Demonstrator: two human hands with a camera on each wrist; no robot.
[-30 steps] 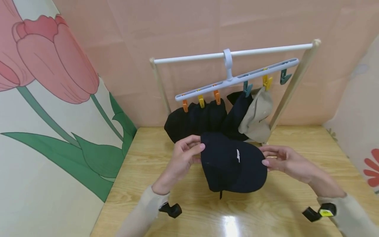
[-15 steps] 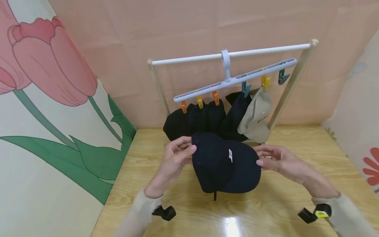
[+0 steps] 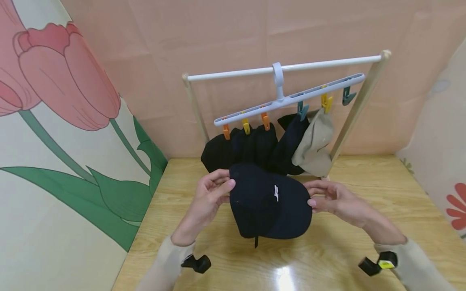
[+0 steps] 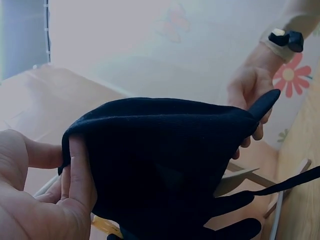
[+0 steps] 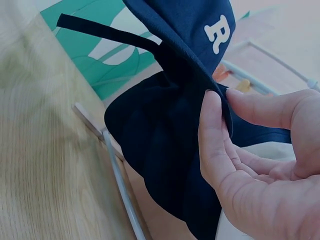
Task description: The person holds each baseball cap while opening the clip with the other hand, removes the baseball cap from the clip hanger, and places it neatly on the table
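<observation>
Between the two hands, a dark navy baseball cap (image 3: 269, 202) is held up above the table in front of the rack. My left hand (image 3: 209, 194) pinches the crown's edge, thumb outside and fingers inside, as the left wrist view shows. At the brim's edge, my right hand (image 3: 336, 202) grips between thumb and fingers. A white letter R shows on the cap front (image 5: 218, 34) in the right wrist view, and a thin strap (image 5: 107, 32) sticks out from its back. Behind it, dark caps (image 3: 236, 149) and a beige cap (image 3: 316, 141) hang from a clip hanger (image 3: 287, 99).
The light blue hanger hooks over the white bar (image 3: 335, 61) of a small wooden rack, tilting up to the right. Orange, yellow and teal clips line it; the rightmost teal clip (image 3: 348, 96) holds nothing. A wood-grain table (image 3: 171, 194) lies beneath, with a tulip-printed panel (image 3: 73, 81) at left.
Both hands have moved left together with the navy cap, keeping their hold on it. The caps on the hanger look unchanged.
</observation>
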